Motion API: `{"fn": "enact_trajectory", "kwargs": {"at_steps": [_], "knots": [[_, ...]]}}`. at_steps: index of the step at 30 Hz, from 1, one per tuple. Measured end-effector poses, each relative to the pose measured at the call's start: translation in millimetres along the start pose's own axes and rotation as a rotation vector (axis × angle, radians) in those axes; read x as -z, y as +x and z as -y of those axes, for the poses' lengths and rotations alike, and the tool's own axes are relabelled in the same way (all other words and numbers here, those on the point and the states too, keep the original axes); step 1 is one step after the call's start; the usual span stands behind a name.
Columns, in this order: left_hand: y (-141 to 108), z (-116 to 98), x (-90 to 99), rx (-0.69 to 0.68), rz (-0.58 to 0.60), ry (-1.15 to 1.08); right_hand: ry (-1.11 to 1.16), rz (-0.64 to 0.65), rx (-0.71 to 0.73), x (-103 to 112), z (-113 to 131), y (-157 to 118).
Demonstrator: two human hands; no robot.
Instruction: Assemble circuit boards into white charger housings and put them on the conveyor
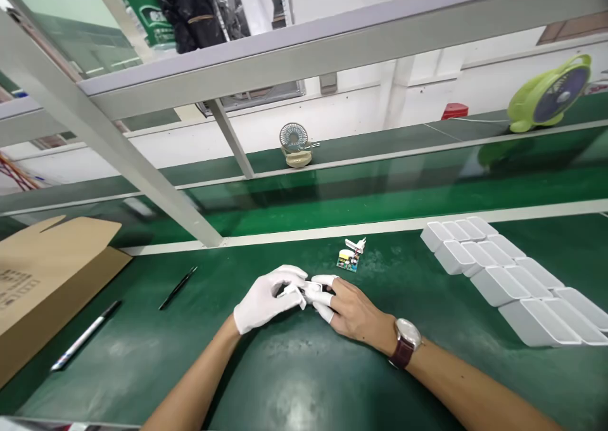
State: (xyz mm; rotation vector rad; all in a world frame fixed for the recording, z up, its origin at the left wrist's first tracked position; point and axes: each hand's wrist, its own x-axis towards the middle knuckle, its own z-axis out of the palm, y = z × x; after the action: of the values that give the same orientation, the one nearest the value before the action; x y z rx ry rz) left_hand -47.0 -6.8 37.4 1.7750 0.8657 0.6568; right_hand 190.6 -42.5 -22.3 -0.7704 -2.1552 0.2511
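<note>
My left hand (266, 299), in a white glove, has its fingers closed around a small white plastic piece (300, 297). My right hand (355, 309), with white finger cots on its fingertips and a watch on the wrist, pinches the same white plastic from the other side. Whether it is one part or two is hidden by the fingers. Just beyond the hands, a small circuit board (348, 261) with a yellow component lies on the green table (294, 380). A white plastic part with prongs (356, 245) lies against its far edge.
White bins (515, 285) stand in rows at the right. A cardboard box (57, 279), a white marker (85, 336) and a black pen (177, 288) are at the left. Behind stand a metal frame post (142, 171), a small fan (294, 143) and a green fan (551, 95).
</note>
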Motion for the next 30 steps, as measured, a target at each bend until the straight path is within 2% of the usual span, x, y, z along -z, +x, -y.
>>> {"fn": "enact_trajectory", "kwargs": {"at_steps": [4,9,12,20,26,30], "knots": [[0.3,15.0,-7.0,0.073,-0.153,-0.071,-0.083,0.059,-0.005,-5.7,-1.0,-3.3],[-2.2,15.6,-9.8,0.097,-0.266,-0.180,-0.148,0.097,-0.010,-7.8,-1.1,-7.5],[-4.5,16.0,-11.5,0.058,-0.291,-0.194,-0.150,0.084,0.009,-7.9,-0.1,-8.6],[-6.5,31.2,-21.8,0.085,-0.376,-0.156,-0.099,0.028,0.023,-11.4,3.1,-5.9],[-10.3,26.9,-20.9,0.001,-0.407,-0.186,-0.071,-0.007,0.041,-14.1,4.6,-5.7],[-10.9,26.1,-24.0,-0.008,-0.450,-0.141,-0.060,-0.004,0.037,-14.6,6.1,-5.5]]}}
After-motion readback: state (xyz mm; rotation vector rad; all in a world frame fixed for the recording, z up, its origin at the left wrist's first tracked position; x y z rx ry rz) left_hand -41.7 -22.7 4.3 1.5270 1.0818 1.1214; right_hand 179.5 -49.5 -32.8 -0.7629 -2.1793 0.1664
